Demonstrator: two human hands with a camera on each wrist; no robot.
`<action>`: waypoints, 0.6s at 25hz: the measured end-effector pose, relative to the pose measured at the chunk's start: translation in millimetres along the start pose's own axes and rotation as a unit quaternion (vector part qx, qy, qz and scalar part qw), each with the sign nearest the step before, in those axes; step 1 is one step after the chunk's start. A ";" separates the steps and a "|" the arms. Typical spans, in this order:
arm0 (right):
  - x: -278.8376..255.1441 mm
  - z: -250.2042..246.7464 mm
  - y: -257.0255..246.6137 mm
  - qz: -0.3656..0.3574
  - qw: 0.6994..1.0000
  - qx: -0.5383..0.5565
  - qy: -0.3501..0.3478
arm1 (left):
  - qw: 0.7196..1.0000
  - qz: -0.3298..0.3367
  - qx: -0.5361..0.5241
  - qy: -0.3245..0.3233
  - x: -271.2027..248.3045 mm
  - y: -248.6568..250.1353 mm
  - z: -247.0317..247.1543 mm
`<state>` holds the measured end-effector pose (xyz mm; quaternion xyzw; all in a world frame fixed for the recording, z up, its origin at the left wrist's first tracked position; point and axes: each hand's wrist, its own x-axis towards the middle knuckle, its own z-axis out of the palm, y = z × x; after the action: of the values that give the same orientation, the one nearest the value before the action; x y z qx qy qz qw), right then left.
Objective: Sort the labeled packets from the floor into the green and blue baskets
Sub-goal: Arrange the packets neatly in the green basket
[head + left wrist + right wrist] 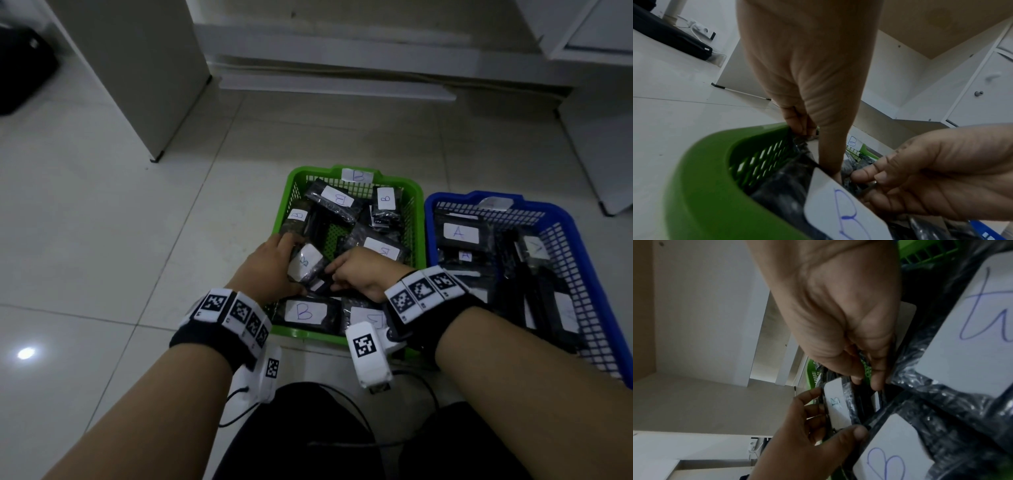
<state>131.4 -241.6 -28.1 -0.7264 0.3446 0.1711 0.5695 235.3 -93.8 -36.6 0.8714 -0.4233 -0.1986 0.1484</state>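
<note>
The green basket [294, 178] holds several black packets with white labels marked B. The blue basket [435, 198] to its right holds packets marked A. Both hands are in the green basket's near left corner. My left hand [286, 260] grips a black packet with a B label [306, 262] and tilts it up; the right wrist view shows that packet [836, 404] between its thumb and fingers. My right hand [337, 274] pinches the edge of a thin dark packet [322, 284] beside it. Its fingertips [875, 382] are just above that packet's white strip [876, 400].
No packets show on the white tiled floor [102, 222] left of the baskets. A white cabinet panel [137, 68] stands at the back left, with a black case [20, 68] beyond it. White furniture [599, 137] stands behind the blue basket. Cables [239, 407] trail by my knees.
</note>
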 end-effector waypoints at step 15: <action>-18.1 1.8 2.4 -0.043 0.970 -0.231 0.064 | 0.999 0.021 -0.020 -0.038 -6.9 1.0 -5.6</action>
<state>117.2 -234.6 -18.7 -0.8617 0.3002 0.1746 0.3700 233.4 -88.4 -29.8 0.8509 -0.4429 -0.2370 0.1540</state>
